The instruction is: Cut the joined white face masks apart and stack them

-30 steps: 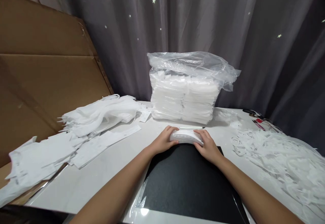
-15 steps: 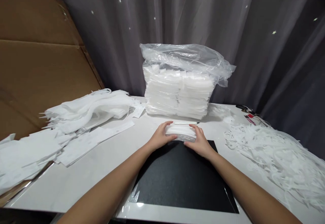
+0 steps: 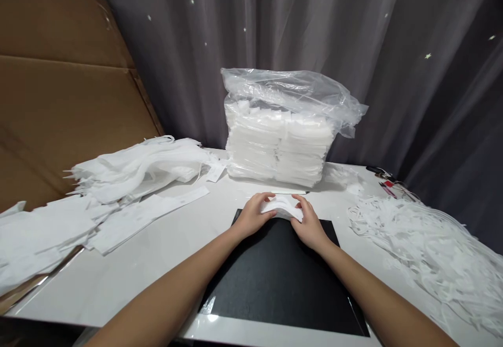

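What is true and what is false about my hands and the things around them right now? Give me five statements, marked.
1. The left hand and the right hand both grip the white stack. True.
2. The white stack is held flat. False: it bows upward in the middle.
3. The tangled white strips lie to the right of the black sheet. True.
4. The clear bag stands on the black sheet. False: it stands beyond it, farther from the camera.
5. The clear bag is empty. False: it holds a tall pile of white pieces.
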A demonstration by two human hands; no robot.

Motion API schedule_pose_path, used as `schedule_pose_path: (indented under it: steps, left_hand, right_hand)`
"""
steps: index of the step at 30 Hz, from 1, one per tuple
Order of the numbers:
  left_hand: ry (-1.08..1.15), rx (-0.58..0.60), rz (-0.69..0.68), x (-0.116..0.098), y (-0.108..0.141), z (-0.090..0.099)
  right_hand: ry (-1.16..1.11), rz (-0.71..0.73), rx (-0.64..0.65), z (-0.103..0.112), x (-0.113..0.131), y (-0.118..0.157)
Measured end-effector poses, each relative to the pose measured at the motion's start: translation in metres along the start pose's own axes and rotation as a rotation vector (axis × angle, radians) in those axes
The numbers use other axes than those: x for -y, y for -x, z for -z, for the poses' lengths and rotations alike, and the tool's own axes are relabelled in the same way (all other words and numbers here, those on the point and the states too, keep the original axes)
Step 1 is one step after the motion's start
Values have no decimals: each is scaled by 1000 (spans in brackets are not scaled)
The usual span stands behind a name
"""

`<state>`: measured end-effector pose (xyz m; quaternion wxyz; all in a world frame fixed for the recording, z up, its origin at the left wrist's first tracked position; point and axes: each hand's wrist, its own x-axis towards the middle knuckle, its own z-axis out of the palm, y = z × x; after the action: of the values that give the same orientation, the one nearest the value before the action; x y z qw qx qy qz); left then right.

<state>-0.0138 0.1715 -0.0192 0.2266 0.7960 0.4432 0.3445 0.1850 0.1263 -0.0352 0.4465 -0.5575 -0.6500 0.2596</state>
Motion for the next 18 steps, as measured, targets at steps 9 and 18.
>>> schedule_pose_path:
  steps: [9, 18]
  left_hand:
    - [-71, 80, 7, 7, -2, 5]
    - [-235, 171, -45, 7, -5, 18]
  right_hand:
    - [-28, 7, -25, 1, -4, -2]
    - [-27, 53, 21, 0, -5, 0]
